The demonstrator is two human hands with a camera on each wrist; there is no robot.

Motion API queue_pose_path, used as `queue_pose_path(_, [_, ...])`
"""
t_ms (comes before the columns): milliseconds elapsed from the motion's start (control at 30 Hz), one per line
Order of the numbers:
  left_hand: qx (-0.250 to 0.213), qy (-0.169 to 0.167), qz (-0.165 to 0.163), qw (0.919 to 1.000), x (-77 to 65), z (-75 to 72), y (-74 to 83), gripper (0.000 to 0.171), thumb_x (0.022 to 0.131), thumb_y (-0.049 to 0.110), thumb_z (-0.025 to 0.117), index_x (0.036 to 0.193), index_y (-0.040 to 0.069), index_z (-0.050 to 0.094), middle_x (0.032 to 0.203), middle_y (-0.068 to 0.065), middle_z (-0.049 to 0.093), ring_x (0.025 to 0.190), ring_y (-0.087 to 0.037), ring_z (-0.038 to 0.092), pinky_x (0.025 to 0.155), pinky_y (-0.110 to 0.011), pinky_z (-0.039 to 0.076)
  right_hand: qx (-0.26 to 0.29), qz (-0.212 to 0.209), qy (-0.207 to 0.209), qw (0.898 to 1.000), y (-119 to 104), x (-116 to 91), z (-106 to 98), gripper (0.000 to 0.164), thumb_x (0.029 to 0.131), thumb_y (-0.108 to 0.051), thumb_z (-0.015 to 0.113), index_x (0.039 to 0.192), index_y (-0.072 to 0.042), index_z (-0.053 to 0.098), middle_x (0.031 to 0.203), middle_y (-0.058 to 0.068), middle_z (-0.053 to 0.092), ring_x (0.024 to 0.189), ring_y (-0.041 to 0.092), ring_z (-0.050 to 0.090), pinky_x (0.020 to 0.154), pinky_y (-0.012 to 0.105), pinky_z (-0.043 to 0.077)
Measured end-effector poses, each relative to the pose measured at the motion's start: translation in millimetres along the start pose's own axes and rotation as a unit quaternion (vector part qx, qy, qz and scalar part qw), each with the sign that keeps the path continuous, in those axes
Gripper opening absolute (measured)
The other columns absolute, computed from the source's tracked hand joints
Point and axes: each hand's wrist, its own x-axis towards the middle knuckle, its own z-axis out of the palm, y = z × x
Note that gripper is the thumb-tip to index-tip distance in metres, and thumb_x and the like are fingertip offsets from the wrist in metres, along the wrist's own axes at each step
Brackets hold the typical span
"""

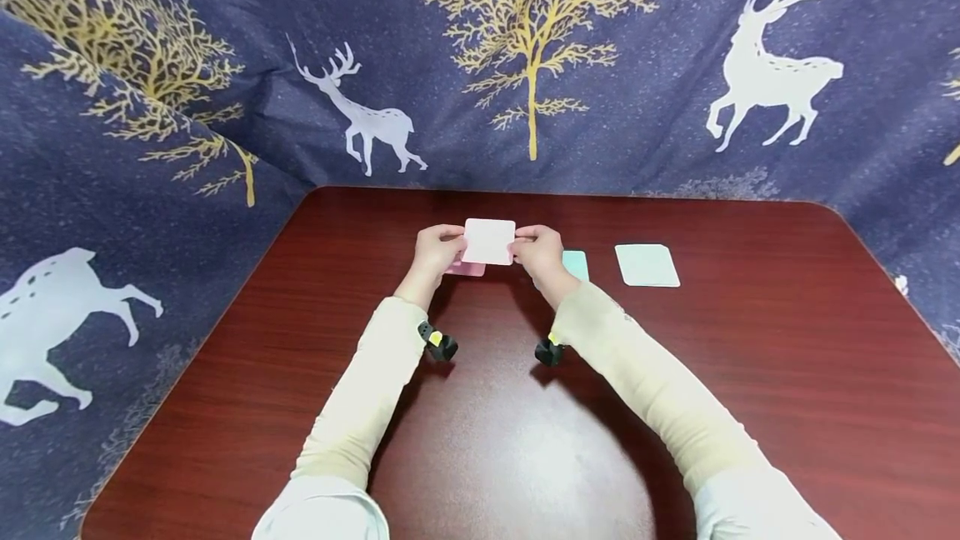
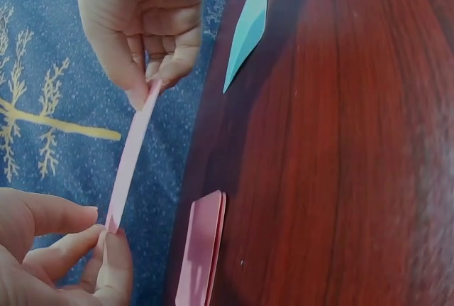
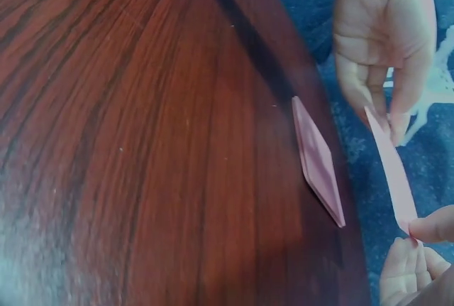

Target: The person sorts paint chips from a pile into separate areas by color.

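Between my two hands a pale pink square card with rounded corners is held up over the far part of the table. My left hand pinches its left edge between thumb and fingers. The right hand pinches the opposite edge the same way. From the right wrist view the card is seen nearly edge-on and slightly bent. Below it on the table lies a small stack of darker pink cards, partly hidden by the left hand and the held card in the head view.
A teal card lies just right of the right hand, partly covered by the forearm. Farther right is a small pile of pale mint cards. A patterned blue cloth hangs behind the dark red wooden table.
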Motion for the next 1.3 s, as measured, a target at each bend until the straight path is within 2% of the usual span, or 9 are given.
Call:
queue_pose_path(133, [0.033,0.019,0.011,0.9992,-0.1,-5.9,-0.9,0.029,0.087,0.003,0.057,0.114,-0.003,0.066,0.094,-0.015,0.066,0.066,-0.014,0.057,0.074,-0.036,0.056,-0.002,0.001,-0.005,1.000,3.6,2.8,8.5,0.034,0.081,0.006,0.061,0.115,0.006,0.059,0.105,0.022,0.066,0.071,0.016,0.061,0.076,0.031,0.056])
queue_pose_path(267, [0.094,0.037,0.027,0.9945,0.9,-10.1,-3.4,0.031,0.087,0.009,0.056,0.115,0.000,0.066,0.108,-0.017,0.067,0.093,-0.023,0.060,0.081,-0.033,0.052,-0.001,0.001,-0.001,1.000,5.3,6.5,16.7,0.031,0.083,0.004,0.062,0.114,0.005,0.060,0.105,0.023,0.067,0.072,0.018,0.062,0.078,0.033,0.056])
queue_pose_path(367, [0.117,0.050,0.027,0.9916,1.7,-12.3,-4.0,0.035,0.086,0.010,0.055,0.118,-0.001,0.064,0.112,-0.018,0.067,0.106,-0.027,0.060,0.087,-0.034,0.049,0.005,0.005,0.000,1.000,6.1,9.0,22.4,0.029,0.084,0.002,0.063,0.112,0.005,0.060,0.105,0.024,0.067,0.070,0.017,0.063,0.077,0.033,0.056])
queue_pose_path(467, [0.119,0.061,0.021,0.9908,2.5,-14.3,-5.0,0.038,0.085,0.011,0.056,0.119,-0.002,0.063,0.111,-0.019,0.068,0.106,-0.028,0.062,0.090,-0.037,0.049,0.012,0.010,-0.001,1.000,7.9,11.0,27.0,0.027,0.084,0.002,0.064,0.111,0.005,0.060,0.104,0.024,0.068,0.067,0.015,0.062,0.076,0.033,0.057])
queue_pose_path(667, [0.131,0.061,0.027,0.9891,5.4,-18.3,-10.4,0.030,0.087,0.013,0.059,0.112,-0.001,0.066,0.112,-0.019,0.067,0.106,-0.029,0.059,0.092,-0.038,0.048,0.000,0.017,-0.007,1.000,11.9,13.9,33.6,0.024,0.083,0.000,0.066,0.106,0.004,0.061,0.100,0.021,0.068,0.064,0.015,0.063,0.069,0.027,0.056])
queue_pose_path(900, [0.164,0.052,0.028,0.9846,10.5,-20.0,-15.7,0.029,0.089,0.016,0.059,0.110,-0.001,0.067,0.112,-0.019,0.066,0.103,-0.030,0.058,0.089,-0.038,0.048,-0.065,0.004,-0.013,0.998,14.2,16.5,37.4,0.020,0.082,-0.004,0.068,0.101,0.001,0.063,0.099,0.019,0.070,0.074,0.022,0.069,0.068,0.026,0.056])
queue_pose_path(1100, [0.198,0.046,0.021,0.9788,13.8,-19.8,-19.7,0.031,0.089,0.019,0.059,0.111,-0.001,0.066,0.112,-0.020,0.066,0.103,-0.031,0.058,0.089,-0.038,0.048,-0.142,-0.026,-0.018,0.989,17.8,21.5,39.0,0.018,0.082,-0.006,0.068,0.098,0.000,0.063,0.095,0.017,0.072,0.069,0.020,0.068,0.060,0.022,0.053])
queue_pose_path(1300, [0.220,0.028,0.005,0.9751,14.2,-20.6,-25.0,0.036,0.091,0.022,0.058,0.118,-0.003,0.062,0.118,-0.020,0.062,0.108,-0.033,0.055,0.093,-0.040,0.047,-0.210,-0.058,-0.041,0.975,19.0,22.3,41.2,0.019,0.084,-0.007,0.066,0.101,0.000,0.061,0.092,0.016,0.072,0.078,0.024,0.069,0.073,0.028,0.052])
